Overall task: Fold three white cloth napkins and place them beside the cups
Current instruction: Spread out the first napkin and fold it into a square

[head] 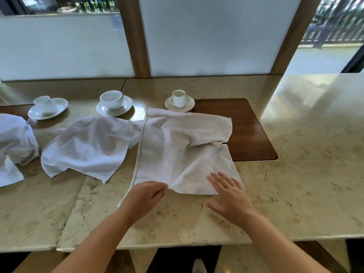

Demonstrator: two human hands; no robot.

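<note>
A large white napkin (177, 146) lies spread and wrinkled in front of me on the marble counter (295, 154). My left hand (144, 196) pinches its near edge between thumb and fingers. My right hand (229, 194) rests flat, fingers spread, on the napkin's near right corner. A second white napkin (88, 146) lies crumpled to the left, and a third (13, 142) is bunched at the far left edge. Three white cups on saucers stand behind them: a small cup (178, 98), a wider cup (112, 99) and a tipped cup (44, 103).
A dark wooden inset panel (250, 131) lies under the napkin's right side. Frosted window panes with wooden posts (136, 36) rise behind the counter. The counter's near edge (177, 244) runs just below my forearms.
</note>
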